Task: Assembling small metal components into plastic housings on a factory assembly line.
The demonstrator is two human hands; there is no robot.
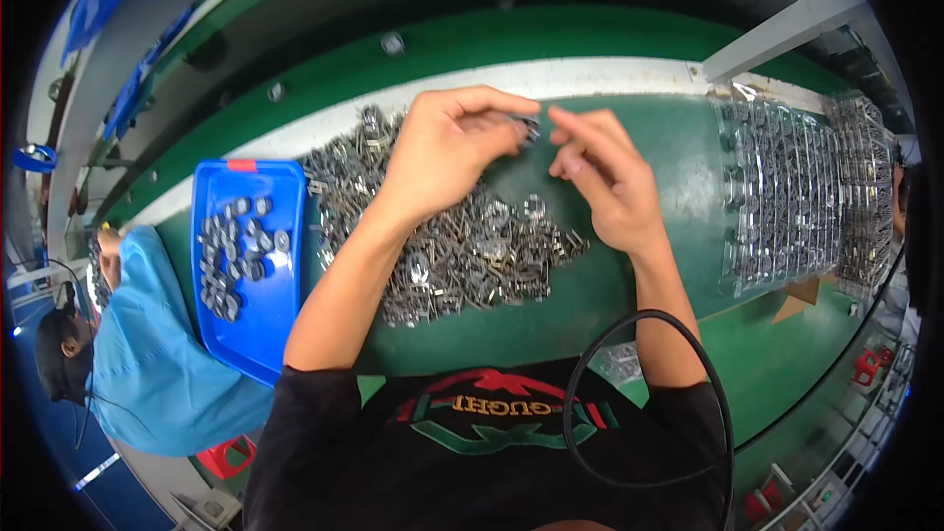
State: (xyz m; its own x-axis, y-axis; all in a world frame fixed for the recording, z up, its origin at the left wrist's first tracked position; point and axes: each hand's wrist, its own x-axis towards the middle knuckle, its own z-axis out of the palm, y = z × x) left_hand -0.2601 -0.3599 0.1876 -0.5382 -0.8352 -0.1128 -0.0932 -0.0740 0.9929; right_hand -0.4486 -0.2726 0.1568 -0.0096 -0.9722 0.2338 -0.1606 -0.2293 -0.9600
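Observation:
Above the green worktop (678,147), my left hand (438,147) pinches a small dark metal part (532,128) between thumb and fingers. Its exact kind is too small to make out. My right hand (619,187) is just to the right of that part, fingers bent and apart, with nothing visible in them. Beneath and around my left forearm spreads a heap of small grey metal parts (482,261). Left of the heap, a blue plastic tray (264,329) contains several dark, rounded pieces (236,246).
Clear plastic blister trays (782,192) filled with metal parts are at the right. A black cable (726,423) loops in front of my right forearm. At the left, a person in a blue top (177,354) works beside the bench. A pale post (787,28) stands at the far right.

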